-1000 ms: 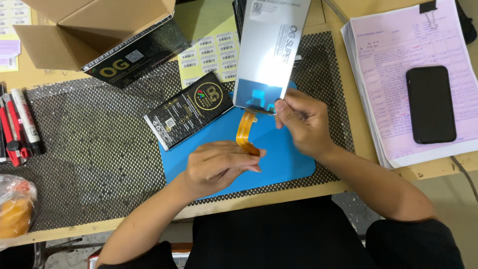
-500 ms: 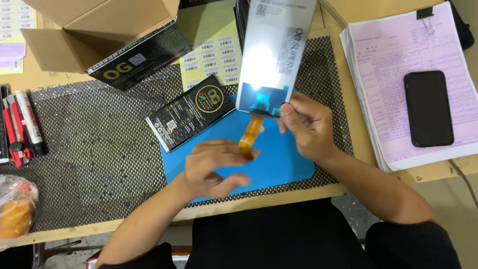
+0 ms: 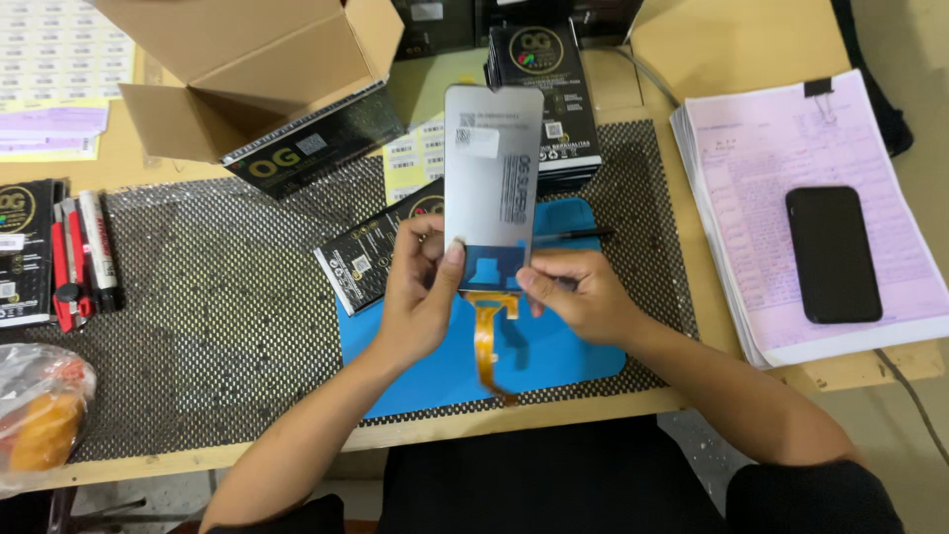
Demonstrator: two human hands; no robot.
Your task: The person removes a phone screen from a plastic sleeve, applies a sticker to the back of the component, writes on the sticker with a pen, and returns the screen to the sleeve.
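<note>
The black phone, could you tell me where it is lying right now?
In the head view, the black phone lies on the pink paper stack at the table's right, beyond the right hand.

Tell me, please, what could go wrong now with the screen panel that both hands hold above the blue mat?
The orange flex cable hangs loose under the phone display panel; it might snag or crease against the blue mat. The left hand and the right hand pinch only the panel's lower end, so it could tip or slip. The thumbs press near the cable joint, which may strain it.
</note>
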